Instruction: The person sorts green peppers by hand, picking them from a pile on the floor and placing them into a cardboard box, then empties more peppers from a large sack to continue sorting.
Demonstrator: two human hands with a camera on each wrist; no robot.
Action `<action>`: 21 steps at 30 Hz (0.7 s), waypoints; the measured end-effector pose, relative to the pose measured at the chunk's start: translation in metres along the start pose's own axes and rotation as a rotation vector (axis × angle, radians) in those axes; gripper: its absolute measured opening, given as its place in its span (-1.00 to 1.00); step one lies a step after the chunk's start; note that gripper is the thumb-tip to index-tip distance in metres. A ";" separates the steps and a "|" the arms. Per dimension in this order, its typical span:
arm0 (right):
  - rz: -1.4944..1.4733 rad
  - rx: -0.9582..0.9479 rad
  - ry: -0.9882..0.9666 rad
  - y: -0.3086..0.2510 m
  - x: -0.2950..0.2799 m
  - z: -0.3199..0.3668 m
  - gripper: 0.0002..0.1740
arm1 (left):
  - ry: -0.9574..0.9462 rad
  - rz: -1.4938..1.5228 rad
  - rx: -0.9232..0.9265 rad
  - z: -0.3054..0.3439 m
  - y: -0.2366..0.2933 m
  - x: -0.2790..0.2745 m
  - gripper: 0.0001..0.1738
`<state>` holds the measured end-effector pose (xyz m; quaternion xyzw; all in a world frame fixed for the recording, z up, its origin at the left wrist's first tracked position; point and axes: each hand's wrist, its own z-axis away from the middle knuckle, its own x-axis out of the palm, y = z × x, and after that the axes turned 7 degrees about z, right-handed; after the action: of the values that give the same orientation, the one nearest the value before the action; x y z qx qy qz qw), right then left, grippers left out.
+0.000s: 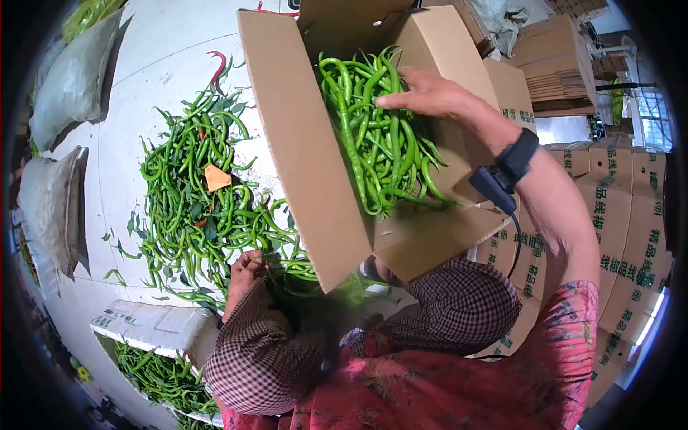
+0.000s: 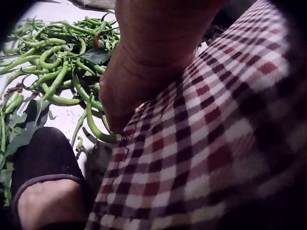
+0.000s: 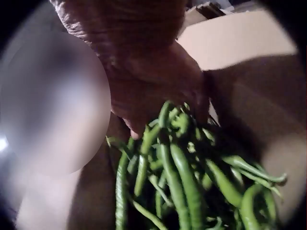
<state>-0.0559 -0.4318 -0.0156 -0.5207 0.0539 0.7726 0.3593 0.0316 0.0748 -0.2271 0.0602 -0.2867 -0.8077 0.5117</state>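
A cardboard box (image 1: 308, 143) stands tilted with its flaps spread, holding a heap of long green chili peppers (image 1: 387, 136). My right hand (image 1: 426, 93) reaches over its far side and rests against the top of the heap, thumb stretched across the peppers; its other fingers are partly hidden. In the right wrist view the palm (image 3: 153, 81) lies right over the peppers (image 3: 180, 167). Beside my checkered knee, my left hand (image 1: 246, 272) hangs with loosely bent fingers at the near edge of a loose pepper pile (image 1: 186, 179). A curved pepper (image 2: 96, 127) shows close to it.
An orange scrap (image 1: 217, 178) and a red pepper (image 1: 217, 68) lie on the loose pile. A white foam box (image 1: 150, 322) with peppers stands at lower left. Stuffed sacks (image 1: 79, 79) line the left side; printed cartons (image 1: 609, 215) are stacked at right.
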 end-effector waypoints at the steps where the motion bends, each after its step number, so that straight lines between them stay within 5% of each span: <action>1: 0.043 0.040 -0.019 -0.001 0.010 -0.012 -0.11 | 0.000 0.000 -0.001 -0.001 0.001 0.002 -0.78; 5: -0.001 0.155 -0.102 -0.032 0.010 -0.015 -0.20 | -0.035 -0.003 -0.012 -0.011 -0.003 -0.001 -0.78; 6: -0.257 0.027 -0.095 -0.039 0.011 -0.004 -0.29 | -0.061 0.000 -0.020 -0.015 -0.008 -0.005 -0.79; 7: -0.299 -0.059 -0.061 -0.039 0.016 -0.005 -0.36 | -0.056 0.006 -0.028 -0.015 -0.009 -0.003 -0.79; 10: -0.101 0.124 0.166 -0.025 -0.012 -0.016 -0.42 | -0.072 0.004 0.031 -0.015 -0.011 0.001 -0.81; 14: -0.050 0.228 0.311 0.007 -0.007 -0.027 -0.22 | -0.071 0.011 0.001 -0.018 -0.015 -0.005 -0.76; 17: -0.183 0.015 0.317 0.006 -0.006 -0.027 -0.13 | -0.057 -0.020 -0.007 -0.018 -0.013 -0.008 -0.77; 19: 0.132 0.040 0.331 -0.004 -0.023 -0.012 -0.11 | -0.049 -0.051 -0.017 -0.018 -0.012 -0.008 -0.80; 20: 0.188 -0.027 0.407 -0.010 -0.030 0.006 -0.49 | -0.052 -0.028 0.003 -0.019 -0.014 -0.008 -0.81; 21: 0.186 -0.015 0.395 -0.010 -0.032 0.017 -0.49 | -0.054 -0.006 0.016 -0.018 -0.019 -0.009 -0.83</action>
<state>-0.0563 -0.4331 0.0219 -0.6574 0.1655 0.6857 0.2650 0.0279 0.0808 -0.2539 0.0432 -0.3069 -0.8083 0.5006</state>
